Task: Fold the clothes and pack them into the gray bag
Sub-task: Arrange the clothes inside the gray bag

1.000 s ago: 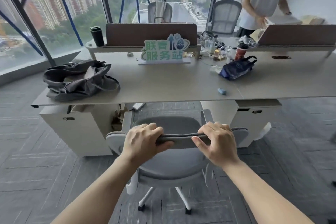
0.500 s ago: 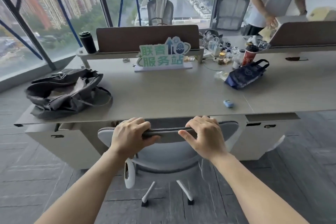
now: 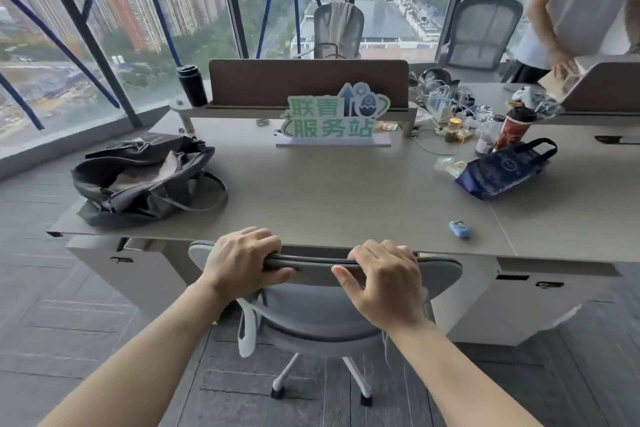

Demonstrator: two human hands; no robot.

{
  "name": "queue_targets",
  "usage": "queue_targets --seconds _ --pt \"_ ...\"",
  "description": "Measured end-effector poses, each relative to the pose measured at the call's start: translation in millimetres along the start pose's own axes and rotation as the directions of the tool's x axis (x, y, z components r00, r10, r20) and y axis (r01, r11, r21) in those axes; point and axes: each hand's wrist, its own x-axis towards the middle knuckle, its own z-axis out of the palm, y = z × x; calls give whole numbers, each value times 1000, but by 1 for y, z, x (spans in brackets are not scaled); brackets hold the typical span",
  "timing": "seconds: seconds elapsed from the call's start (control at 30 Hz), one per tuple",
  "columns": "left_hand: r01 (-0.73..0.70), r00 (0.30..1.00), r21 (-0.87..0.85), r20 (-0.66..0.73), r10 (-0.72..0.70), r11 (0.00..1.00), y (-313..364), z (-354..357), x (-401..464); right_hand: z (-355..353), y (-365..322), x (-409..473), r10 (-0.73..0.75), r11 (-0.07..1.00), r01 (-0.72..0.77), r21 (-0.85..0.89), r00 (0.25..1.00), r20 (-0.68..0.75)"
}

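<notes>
A gray bag (image 3: 138, 180) lies slumped and open at the left end of the desk (image 3: 329, 198), with pale cloth showing inside it. Both my hands grip the top edge of a gray office chair's backrest (image 3: 440, 274) at the desk's front edge. My left hand (image 3: 242, 262) holds the backrest left of centre. My right hand (image 3: 384, 279) holds it right of centre. A gray garment (image 3: 341, 28) hangs over a chair behind the desk divider.
A green sign (image 3: 334, 118) stands mid-desk before a brown divider (image 3: 308, 81). A blue tote (image 3: 502, 172), a red cup (image 3: 514, 128), cables and clutter crowd the right. A small blue object (image 3: 460, 229) lies near the front edge. A person (image 3: 581, 0) stands at the far right.
The chair has rolled in under the desk with both my hands on its backrest, and I have come closer to the desk.
</notes>
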Motion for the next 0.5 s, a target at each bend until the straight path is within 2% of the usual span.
queue_targets --seconds 0.1,0.23,0.37,0.5 --pt "19 997 -87 70 -13 996 -1 -7 -2 -5 -15 12 43 999 -41 -20 995 95" --pt "157 981 -227 145 -127 961 -23 -26 -7 4 -58 52 43 998 -52 24 958 285" --pt "266 961 -178 123 -247 947 -82 -50 -24 34 -121 99 -40 996 7 91 930 365" --pt "409 906 -125 176 -386 904 -162 -71 -63 89 -204 138 -86 990 33 140 916 391"
